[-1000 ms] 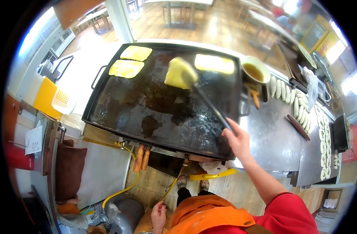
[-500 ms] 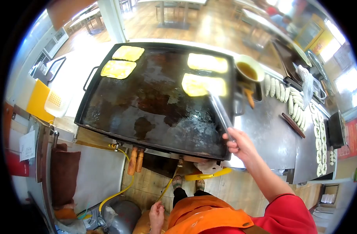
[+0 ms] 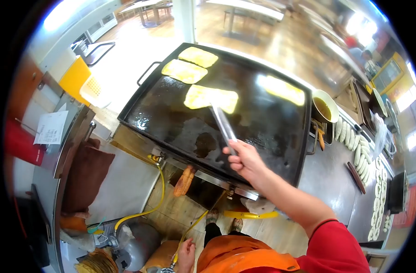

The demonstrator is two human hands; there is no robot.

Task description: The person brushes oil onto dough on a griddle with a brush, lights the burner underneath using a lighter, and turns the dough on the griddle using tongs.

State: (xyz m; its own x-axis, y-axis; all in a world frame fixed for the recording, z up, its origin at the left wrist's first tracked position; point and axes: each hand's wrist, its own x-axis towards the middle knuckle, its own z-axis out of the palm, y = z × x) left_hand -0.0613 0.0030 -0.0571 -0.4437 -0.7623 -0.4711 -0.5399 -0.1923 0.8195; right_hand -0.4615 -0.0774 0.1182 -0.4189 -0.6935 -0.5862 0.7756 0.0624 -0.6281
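My right hand is closed around the handle of long metal tongs. Their tip meets the near edge of a yellow, rectangular flatbread on the black griddle; the exact grip there is hard to see. Two similar flatbreads lie at the griddle's far left, one behind the other: a back flatbread and a front flatbread. At the right side lies another flatbread. My left hand hangs low beside the orange apron, fingers curled, with nothing visible in it.
A bowl of brown liquid stands off the griddle's right edge. Pale dough rolls, a dark rolling pin and rows of filled dough pieces cover the right counter. Below run a yellow hose and a grey gas cylinder.
My right hand has carried the front right flatbread leftward across the griddle with the tongs, close to the left pair. The view has turned and shifted. My left hand stays low.
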